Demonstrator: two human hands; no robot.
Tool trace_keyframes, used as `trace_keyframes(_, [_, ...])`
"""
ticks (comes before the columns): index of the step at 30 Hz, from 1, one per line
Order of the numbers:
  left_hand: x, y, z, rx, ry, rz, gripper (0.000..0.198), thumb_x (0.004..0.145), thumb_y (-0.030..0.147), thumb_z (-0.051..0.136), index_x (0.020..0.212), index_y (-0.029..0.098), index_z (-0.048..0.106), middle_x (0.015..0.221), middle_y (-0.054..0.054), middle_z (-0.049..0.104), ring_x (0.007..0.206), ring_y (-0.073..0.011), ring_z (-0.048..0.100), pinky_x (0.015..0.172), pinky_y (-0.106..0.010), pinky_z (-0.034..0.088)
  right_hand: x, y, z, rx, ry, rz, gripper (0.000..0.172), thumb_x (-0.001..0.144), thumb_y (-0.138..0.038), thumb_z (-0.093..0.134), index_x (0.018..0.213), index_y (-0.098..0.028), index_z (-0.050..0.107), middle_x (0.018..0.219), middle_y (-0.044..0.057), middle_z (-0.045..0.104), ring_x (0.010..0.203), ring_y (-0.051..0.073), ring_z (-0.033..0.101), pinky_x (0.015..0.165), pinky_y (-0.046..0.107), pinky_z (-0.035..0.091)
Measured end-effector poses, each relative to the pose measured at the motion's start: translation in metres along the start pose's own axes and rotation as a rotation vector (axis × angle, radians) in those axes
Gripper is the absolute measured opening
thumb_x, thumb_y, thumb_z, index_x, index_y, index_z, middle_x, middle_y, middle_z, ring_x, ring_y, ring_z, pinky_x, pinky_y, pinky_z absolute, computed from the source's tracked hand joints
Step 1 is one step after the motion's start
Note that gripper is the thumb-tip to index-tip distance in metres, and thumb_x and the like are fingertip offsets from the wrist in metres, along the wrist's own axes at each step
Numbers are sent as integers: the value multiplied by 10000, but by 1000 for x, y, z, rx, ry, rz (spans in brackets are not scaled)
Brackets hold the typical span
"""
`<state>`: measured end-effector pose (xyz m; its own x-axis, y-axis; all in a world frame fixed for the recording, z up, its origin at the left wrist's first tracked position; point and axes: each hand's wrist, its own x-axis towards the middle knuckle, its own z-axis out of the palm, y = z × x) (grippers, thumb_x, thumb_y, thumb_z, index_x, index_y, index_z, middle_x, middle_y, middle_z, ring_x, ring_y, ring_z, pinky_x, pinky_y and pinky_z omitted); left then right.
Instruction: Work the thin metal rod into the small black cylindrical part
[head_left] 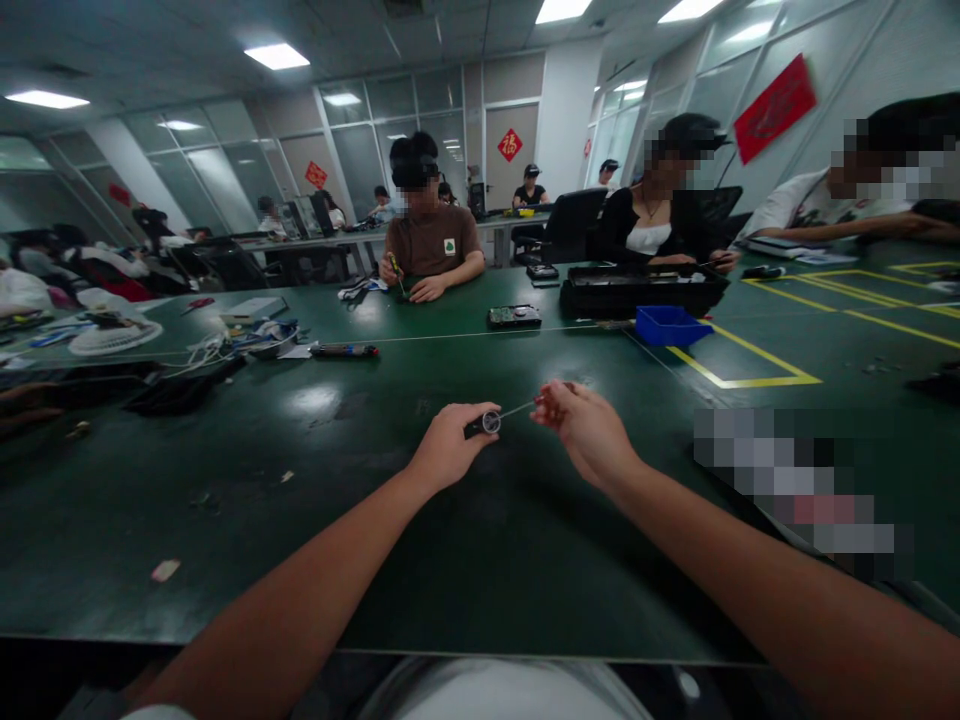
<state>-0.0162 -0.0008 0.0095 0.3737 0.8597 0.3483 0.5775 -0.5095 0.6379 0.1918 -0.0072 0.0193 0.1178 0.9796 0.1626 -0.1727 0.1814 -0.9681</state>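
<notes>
My left hand is closed around a small black cylindrical part with a round, silvery end facing me. From my right hand, a thin metal rod like a screwdriver shaft points left. Its tip meets or nearly meets the rim of the black part; I cannot tell if they touch. The fingers of my right hand are pinched around the rod's other end and hide any handle. Both hands are held above the green tabletop, near its middle.
Ahead lie a hard drive, a blue bin and a long black casing. A dark pen-like tool and tangled cables are left. Across the table a person works with a yellow-handled screwdriver.
</notes>
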Motion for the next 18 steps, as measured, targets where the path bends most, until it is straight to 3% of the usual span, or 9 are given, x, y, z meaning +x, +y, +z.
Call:
trace_keyframes(3, [1,0,0,8,-8,-19,382,847,191,719,1220,269,692,1211,-51,721,1138,-253,626,1031,-440,452,5,4,-4,81,-58,76,290,848,-521,634,807,-238,588,660,24,603,607,197,599,696,421,585])
trace_keyframes(9, [0,4,-2,5,-16,-26,402,848,208,725,1243,271,687,1235,-52,710,1158,-258,614,1042,-431,440,4,7,-3,15,53,-70,285,816,-503,683,842,-230,602,757,16,632,659,173,608,662,351,544])
trace_keyframes(18, [-2,5,-3,0,-3,-55,409,856,236,728,1258,289,680,1202,-42,713,1119,-252,622,1003,-417,449,-4,2,-2,-214,7,-212,261,909,-473,598,906,-213,613,785,26,664,705,178,632,674,345,524])
